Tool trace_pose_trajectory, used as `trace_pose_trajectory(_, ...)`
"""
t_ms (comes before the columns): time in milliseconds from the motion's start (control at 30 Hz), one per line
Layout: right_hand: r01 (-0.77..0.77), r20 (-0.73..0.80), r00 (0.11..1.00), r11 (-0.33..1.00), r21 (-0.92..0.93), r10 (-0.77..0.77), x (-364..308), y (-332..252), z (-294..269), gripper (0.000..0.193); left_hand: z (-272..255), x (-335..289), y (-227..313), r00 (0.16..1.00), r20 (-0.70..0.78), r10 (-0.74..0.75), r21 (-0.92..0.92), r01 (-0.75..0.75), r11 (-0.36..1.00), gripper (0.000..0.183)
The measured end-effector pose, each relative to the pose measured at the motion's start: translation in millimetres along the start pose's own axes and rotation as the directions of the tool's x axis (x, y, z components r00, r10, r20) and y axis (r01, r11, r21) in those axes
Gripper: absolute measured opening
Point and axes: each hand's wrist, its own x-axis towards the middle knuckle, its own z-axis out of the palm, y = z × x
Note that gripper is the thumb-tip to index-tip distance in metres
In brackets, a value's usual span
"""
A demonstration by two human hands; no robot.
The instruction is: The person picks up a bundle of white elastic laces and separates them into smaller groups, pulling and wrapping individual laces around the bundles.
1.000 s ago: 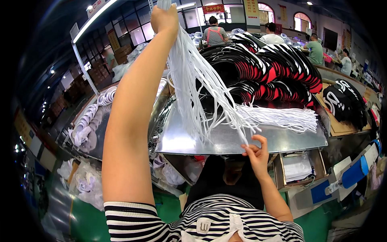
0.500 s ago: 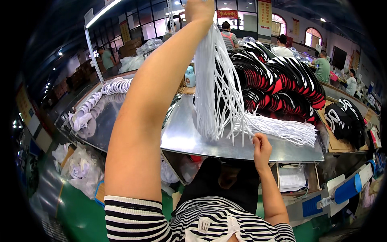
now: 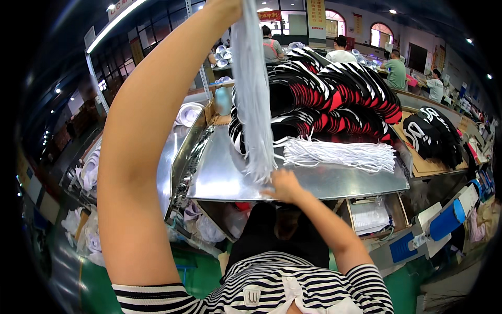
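High at the top edge, my left hand (image 3: pixel 226 9) grips the upper end of a long bundle of white shoelaces (image 3: pixel 253 94); its fingers are mostly cut off by the frame. The bundle hangs down, its loose ends just above the metal tabletop (image 3: pixel 225 180). Beside those lower ends is my right hand (image 3: pixel 285 186), thumb and fingers apart, with fingertips near or against the laces; exact contact is unclear. A second bundle of white laces (image 3: pixel 340 156) lies across the table to the right, in front of piled black, white and red shoe uppers (image 3: pixel 340 94).
A light-blue bottle (image 3: pixel 223 101) stands behind the table's left side. More black-and-white uppers (image 3: pixel 431 137) rest on cardboard at right. Below the tabletop is an open drawer (image 3: pixel 370 215) with white sheets. White rolled pieces (image 3: pixel 189 113) sit at left. Several people work farther back.
The hanging laces have drawn together into a narrower, straighter bundle. My right hand has moved left to its lower ends and opened from a pinch. The view has shifted right.
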Motion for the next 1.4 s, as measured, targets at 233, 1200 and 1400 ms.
trace_pose_trajectory(233,0.113,-0.538,0.8,0.813,0.571,0.266,-35,55,22,0.027,-15,-13,9,0.993,-0.073,-0.089,0.049,0.092,0.995,0.018)
trace_pose_trajectory(1200,0.323,-0.885,0.444,0.897,0.301,0.137,-2,-50,-113,0.024,-11,-26,14,0.865,0.073,0.497,0.847,-0.317,0.428,0.022)
trace_pose_trajectory(1400,0.057,-0.487,0.868,0.993,-0.101,-0.099,71,-51,-62,0.046,32,-36,28,0.898,0.094,0.43,0.886,-0.272,0.375,0.024)
